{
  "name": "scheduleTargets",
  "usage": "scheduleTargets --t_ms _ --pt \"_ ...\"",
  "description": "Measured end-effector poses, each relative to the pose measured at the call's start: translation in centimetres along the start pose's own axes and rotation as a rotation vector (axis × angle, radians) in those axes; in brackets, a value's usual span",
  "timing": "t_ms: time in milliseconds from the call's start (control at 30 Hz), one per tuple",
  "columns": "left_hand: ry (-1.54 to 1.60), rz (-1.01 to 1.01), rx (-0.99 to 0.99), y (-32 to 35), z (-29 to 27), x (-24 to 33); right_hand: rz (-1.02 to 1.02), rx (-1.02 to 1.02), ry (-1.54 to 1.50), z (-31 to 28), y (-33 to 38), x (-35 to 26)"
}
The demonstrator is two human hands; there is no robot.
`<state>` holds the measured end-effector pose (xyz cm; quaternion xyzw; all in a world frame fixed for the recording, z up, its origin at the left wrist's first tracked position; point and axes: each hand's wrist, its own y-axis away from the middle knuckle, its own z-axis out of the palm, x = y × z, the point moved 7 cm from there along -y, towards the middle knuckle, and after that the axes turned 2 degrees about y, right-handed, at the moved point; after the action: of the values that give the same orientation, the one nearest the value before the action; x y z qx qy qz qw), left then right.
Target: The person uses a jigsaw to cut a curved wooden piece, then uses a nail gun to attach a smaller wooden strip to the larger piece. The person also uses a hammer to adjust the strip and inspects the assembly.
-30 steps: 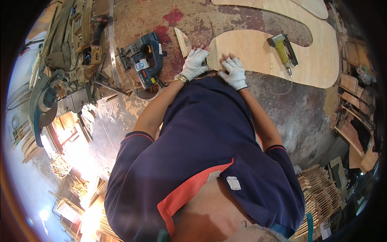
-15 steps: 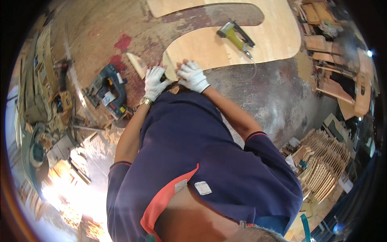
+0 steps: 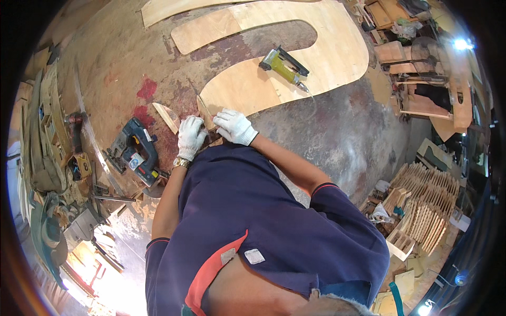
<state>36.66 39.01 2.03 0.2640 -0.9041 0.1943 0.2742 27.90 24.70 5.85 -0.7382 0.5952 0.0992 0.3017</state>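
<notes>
Both my hands wear white knit gloves and are close together in front of my body. My left hand (image 3: 191, 138) has its fingers curled beside the lower end of a small thin wooden strip (image 3: 205, 112); what they close on is hidden. Bent fingers of my right hand (image 3: 235, 127) press on the strip's near end from the other side. The strip stands at the left end of a large U-shaped plywood panel (image 3: 240, 87) lying on the floor. A yellow-green and black air nail gun (image 3: 284, 65) rests on the panel.
A jigsaw (image 3: 138, 152) lies left of my hands, close to a loose wood offcut (image 3: 167, 117). Another curved plywood piece (image 3: 171, 10) is at the far edge. Stacked slatted wood parts (image 3: 421, 203) stand at the right, with scrap wood (image 3: 416, 68) farther back. An angle grinder (image 3: 76, 129) is at far left.
The small strip has turned between my hands, now showing more of its edge. My right hand has shifted toward its near end. The whole view has swung slightly, moving the panel left and down.
</notes>
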Motion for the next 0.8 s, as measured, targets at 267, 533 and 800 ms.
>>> scheduleTargets --t_ms 267,533,800 --pt "0.026 0.064 0.001 0.3 0.4 0.3 0.070 -0.106 0.049 1.2 0.7 0.7" --pt "0.188 -0.616 -0.159 -1.2 0.7 -3.4 0.150 -0.203 0.048 2.6 1.4 1.7" --pt "0.160 -0.761 -0.179 -0.8 1.2 -3.5 -0.068 -0.278 0.229 4.2 1.5 0.9"
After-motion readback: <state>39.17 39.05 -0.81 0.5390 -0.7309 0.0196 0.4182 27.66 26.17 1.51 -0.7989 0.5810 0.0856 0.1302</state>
